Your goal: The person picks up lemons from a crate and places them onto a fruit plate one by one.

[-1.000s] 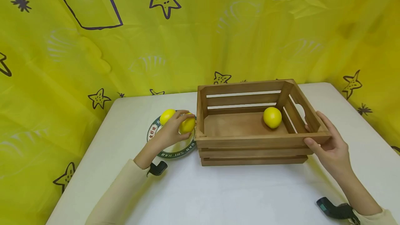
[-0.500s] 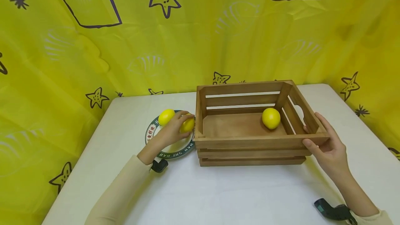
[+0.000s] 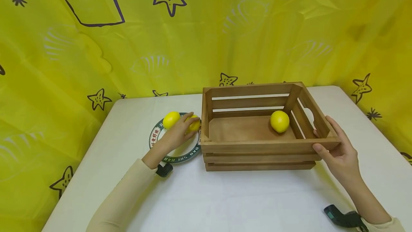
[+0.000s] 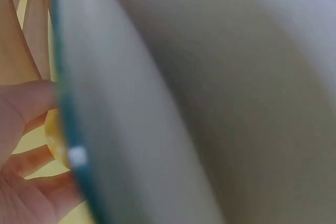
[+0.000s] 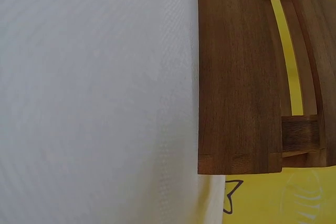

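My left hand reaches over a round plate with a green lettered rim, its fingers and thumb around a yellow lemon. Another lemon lies on the plate's far left part. My right hand grips the near right corner of a slatted wooden crate, thumb on the front rail and fingers at the end panel. Inside the crate, toward its right end, sits one more lemon. The left wrist view shows the fingers by the held lemon, partly hidden behind the plate's edge.
The crate's left end stands right at the plate's right rim. A white cloth covers the table. Behind it hangs a yellow curtain with drawn stars. Dark wrist cameras sit below the left wrist and the right wrist.
The left hand has lowered slightly with its lemon toward the plate, and its fingers now cover more of the lemon. My right hand keeps its grip on the crate.
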Available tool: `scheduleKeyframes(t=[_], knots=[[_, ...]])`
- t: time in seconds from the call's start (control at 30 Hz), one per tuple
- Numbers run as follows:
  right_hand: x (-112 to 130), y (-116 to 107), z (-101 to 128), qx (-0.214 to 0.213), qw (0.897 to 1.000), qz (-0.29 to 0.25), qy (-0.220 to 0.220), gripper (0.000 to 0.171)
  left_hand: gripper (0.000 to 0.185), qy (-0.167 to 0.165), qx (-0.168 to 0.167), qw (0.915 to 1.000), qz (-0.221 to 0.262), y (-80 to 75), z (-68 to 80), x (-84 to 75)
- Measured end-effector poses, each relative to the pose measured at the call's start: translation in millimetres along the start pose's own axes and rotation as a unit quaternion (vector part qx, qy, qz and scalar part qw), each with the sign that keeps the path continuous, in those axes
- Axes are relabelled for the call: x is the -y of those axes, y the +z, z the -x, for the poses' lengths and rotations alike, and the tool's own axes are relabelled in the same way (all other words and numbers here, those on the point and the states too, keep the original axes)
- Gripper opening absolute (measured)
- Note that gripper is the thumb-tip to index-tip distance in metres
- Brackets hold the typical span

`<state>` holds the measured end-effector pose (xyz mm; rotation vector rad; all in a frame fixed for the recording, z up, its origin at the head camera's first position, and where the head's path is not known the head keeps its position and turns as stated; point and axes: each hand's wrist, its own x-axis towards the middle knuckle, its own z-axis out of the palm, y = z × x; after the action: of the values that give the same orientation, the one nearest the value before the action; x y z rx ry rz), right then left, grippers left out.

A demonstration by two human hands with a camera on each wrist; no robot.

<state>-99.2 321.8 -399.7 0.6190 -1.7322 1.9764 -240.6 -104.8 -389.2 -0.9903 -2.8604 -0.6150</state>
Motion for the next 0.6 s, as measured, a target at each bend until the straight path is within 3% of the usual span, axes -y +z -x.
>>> scheduleKeyframes(t=[0.33,0.6], knots=[[0.3,-0.2,-0.5,0.004,1.000,-0.002,0.000,0.071,0.028,0.017,-0.042,0.9981,-0.041,0.6,-1.4,2.8],[1.9,0.1,-0.6,0.000,1.000,0.001,0.006,0.071,0.031,0.009,-0.036,0.9990,-0.025,-9.8,-4.5,1.8]])
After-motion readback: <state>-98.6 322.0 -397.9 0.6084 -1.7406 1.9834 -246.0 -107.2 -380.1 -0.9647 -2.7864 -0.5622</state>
